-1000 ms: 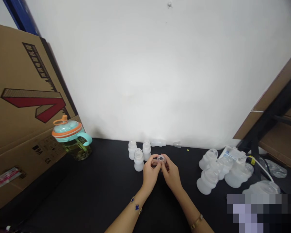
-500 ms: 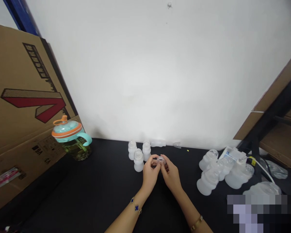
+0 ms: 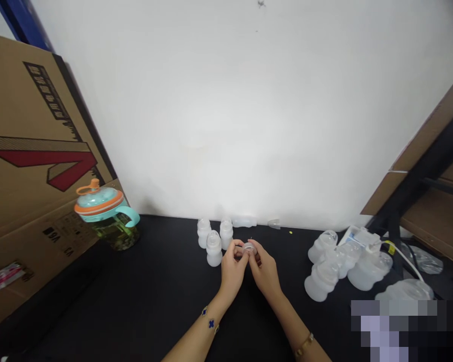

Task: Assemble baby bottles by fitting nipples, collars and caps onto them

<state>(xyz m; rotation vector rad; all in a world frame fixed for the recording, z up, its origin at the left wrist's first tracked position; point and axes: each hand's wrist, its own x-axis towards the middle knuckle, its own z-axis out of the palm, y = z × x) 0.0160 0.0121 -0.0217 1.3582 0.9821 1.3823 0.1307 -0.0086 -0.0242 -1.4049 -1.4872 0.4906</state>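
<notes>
Between the fingertips of both hands is a small translucent ring-shaped cap (image 3: 249,248), held just above the black table. My left hand (image 3: 232,266) grips its left side with thumb and fingers. From the other side my right hand (image 3: 263,267) pinches it as well. Fingers cover part of its rim. Close to the left hand stand three small white baby bottles with clear domed tops: a front one (image 3: 214,249), one behind on the left (image 3: 204,233) and one behind on the right (image 3: 226,233).
On the right several larger white bottles (image 3: 321,280) cluster beside a white box (image 3: 358,237) with a cable. A clear bottle (image 3: 244,221) and a clear cap (image 3: 274,224) lie along the wall. At left, a teal-and-orange jug (image 3: 109,216) stands against a cardboard box (image 3: 18,196).
The camera view has shifted slightly, so everything sits a little further left. Both hands still hold the cap, which appears tilted a bit differently.
</notes>
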